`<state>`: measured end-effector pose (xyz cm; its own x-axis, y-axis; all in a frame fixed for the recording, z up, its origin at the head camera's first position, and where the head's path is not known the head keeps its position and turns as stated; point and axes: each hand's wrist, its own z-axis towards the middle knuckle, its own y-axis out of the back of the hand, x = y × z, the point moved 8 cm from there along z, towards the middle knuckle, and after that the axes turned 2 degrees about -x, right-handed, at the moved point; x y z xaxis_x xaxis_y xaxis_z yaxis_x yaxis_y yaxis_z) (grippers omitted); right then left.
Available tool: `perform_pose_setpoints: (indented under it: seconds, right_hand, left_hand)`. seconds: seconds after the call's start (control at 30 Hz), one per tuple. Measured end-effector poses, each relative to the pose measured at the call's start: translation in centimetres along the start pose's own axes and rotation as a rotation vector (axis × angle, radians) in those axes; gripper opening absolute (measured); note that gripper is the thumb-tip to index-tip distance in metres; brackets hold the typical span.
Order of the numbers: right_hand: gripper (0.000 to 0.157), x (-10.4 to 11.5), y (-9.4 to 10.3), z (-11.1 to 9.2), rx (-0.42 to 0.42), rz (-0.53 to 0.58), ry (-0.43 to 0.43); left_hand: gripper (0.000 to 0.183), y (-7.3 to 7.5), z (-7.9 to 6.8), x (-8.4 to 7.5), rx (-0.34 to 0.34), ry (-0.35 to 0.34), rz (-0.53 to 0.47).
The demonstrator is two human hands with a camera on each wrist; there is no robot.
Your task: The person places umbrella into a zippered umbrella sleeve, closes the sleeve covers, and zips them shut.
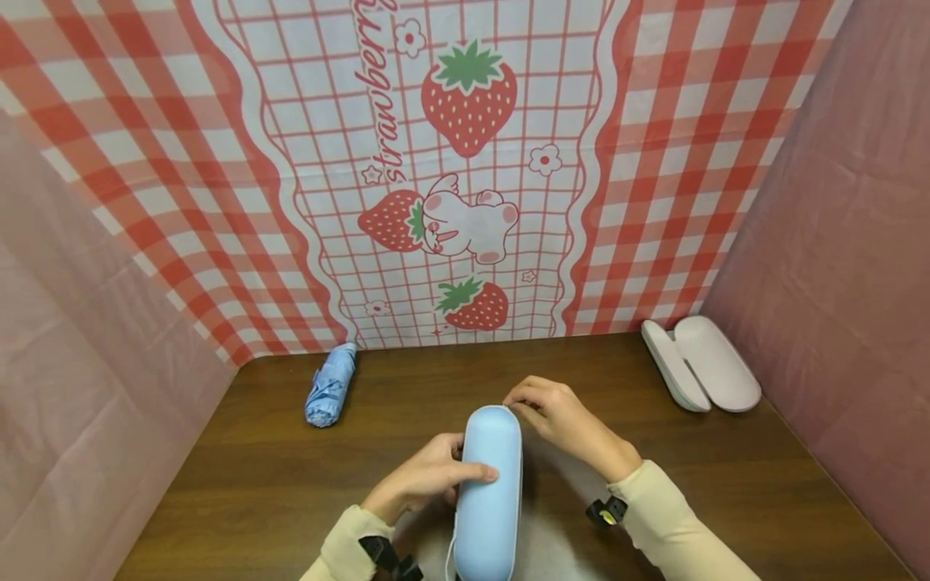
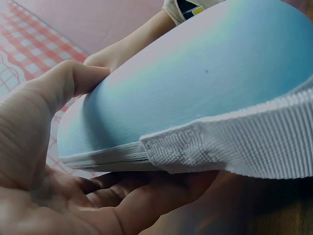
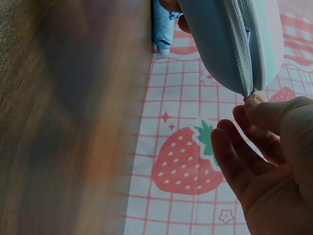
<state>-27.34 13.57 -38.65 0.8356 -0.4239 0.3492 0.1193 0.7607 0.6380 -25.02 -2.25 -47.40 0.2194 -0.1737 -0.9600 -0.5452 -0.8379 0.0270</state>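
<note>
A light blue zippered case (image 1: 490,516), long and rounded at its ends, is held over the table. My left hand (image 1: 425,474) grips it from the left, thumb across the top and fingers beneath. A white ribbed strap (image 2: 244,139) runs along its side in the left wrist view. At the far end my right hand (image 1: 570,420) pinches the small zipper pull (image 3: 252,96) between thumb and forefinger. The right wrist view shows the two zipper edges (image 3: 243,54) parted above the pull, with a narrow gap between them.
A folded light blue umbrella (image 1: 331,387) lies at the back left of the wooden table (image 1: 240,484). An opened pale hard case (image 1: 715,363) rests at the back right. Behind stands a strawberry-print checked cloth (image 1: 450,177), with pink cloths (image 1: 835,266) at both sides.
</note>
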Motion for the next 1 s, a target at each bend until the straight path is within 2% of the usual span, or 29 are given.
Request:
perform_pose_setpoints:
  seconds: [0.27, 0.53, 0.83, 1.0]
  right_hand:
    - [0.017, -0.1, -0.2, -0.5, 0.012, -0.003, -0.005]
    - [0.017, -0.1, -0.9, -1.1, -0.006, 0.009, -0.006]
    - [0.013, 0.0, -1.3, -1.4, -0.013, 0.025, -0.066]
    - [0.012, -0.4, -1.3, -1.5, -0.010, 0.055, -0.149]
  left_hand:
    - [0.057, 0.2, 0.3, 0.4, 0.000, 0.011, -0.069]
    - [0.060, 0.8, 0.6, 0.7, -0.036, -0.018, -0.137]
    - [0.059, 1.1, 0.8, 0.9, -0.064, -0.040, -0.158]
    - [0.057, 1.2, 0.8, 0.8, -0.067, -0.039, -0.157]
